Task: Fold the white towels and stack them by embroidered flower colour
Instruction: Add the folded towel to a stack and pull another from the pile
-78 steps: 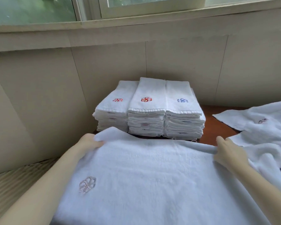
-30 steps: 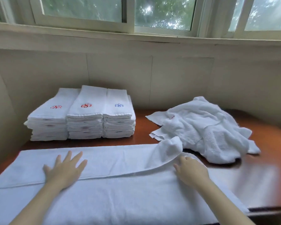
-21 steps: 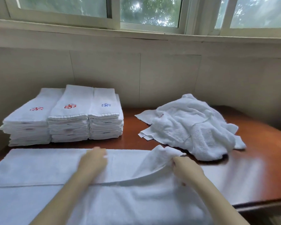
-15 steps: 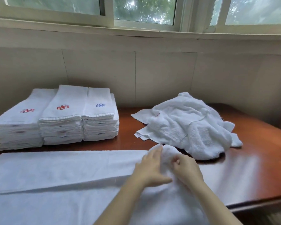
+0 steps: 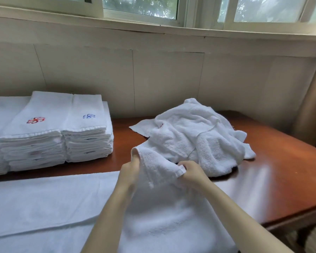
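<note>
The towel (image 5: 53, 201), folded lengthwise, lies along the near worktop (image 5: 281, 170), its right end lifted. The left grip (image 5: 130, 170) holds that end's far corner (fingers tucked under the cloth); the right grip (image 5: 192, 170) pinches the near corner. Just beyond sits a towel heap (image 5: 199, 136); farther left stand the red-flower stack (image 5: 35, 128) and the blue-flower stack (image 5: 88, 125).

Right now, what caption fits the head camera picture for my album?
Mid-fold: left hand and right hand grip one towel end; folded stacks and a loose pile wait behind.
</note>
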### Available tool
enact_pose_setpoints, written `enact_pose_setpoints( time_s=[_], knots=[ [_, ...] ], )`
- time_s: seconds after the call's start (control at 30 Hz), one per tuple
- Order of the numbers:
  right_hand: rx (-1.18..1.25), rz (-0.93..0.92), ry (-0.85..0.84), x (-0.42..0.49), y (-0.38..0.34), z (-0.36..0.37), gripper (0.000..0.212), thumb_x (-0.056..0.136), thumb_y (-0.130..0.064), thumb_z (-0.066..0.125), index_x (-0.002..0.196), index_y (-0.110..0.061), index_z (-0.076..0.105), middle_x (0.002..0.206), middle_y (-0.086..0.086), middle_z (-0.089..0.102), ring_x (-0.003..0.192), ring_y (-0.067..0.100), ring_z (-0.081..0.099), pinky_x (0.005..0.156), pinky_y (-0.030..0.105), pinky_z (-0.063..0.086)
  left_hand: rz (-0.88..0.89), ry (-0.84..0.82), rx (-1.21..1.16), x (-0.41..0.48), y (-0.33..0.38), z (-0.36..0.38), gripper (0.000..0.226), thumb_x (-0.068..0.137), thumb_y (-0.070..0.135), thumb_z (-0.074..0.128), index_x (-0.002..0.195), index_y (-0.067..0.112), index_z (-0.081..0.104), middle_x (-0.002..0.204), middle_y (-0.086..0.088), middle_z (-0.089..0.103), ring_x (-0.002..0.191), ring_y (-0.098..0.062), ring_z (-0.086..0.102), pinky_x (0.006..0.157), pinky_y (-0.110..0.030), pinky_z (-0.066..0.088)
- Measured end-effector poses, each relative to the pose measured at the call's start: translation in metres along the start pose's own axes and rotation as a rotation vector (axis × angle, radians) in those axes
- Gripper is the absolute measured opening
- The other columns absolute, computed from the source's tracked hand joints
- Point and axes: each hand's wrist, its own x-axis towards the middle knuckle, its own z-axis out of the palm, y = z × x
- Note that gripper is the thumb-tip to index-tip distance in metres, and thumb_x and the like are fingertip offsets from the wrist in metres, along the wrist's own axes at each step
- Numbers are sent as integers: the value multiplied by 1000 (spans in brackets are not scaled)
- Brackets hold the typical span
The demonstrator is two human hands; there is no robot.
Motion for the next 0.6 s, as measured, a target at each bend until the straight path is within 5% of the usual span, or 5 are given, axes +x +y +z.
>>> enact_pose_setpoints(
  time_s=[0.07,0.17,0.27,0.43,0.6],
  knots=[
    [-5,33,154,8,-3,-6,21,64,-35,55,56,-17,48,58,-4,50,67,17,51,55,30,36,37,-147,-66,-3,0,-4,75,89,68,34,131,10,55,122,-3,60,111,-19,54,95,-31,41],
    [32,205,442,26,8,-27,20,86,-20,55,71,-9,60,74,11,63,81,31,58,64,34,36,141,-509,180,-9,0,-17,40,87,53,60,89,14,68,89,8,57,79,-9,51,74,-22,38],
    [28,242,625,37,23,-47,17,93,-20,54,90,-4,59,100,20,66,100,36,58,73,33,36,117,-870,656,-18,-3,-28,25,88,41,65,112,39,67,118,25,60,110,9,52,99,-13,35],
    [-103,292,278,31,30,-42,38,92,-29,50,58,-13,44,66,9,53,76,28,56,68,33,46,205,-453,632,-14,-5,-25,33,96,38,51,128,34,57,136,11,54,123,-5,50,103,-22,38],
    [-135,276,212,25,27,-37,24,78,-15,58,59,-14,44,51,0,39,50,19,39,45,24,25,82,-299,1181,-1,-45,-33,55,99,56,22,150,41,11,161,4,-6,148,-20,-6,117,-50,0]
  ],
)
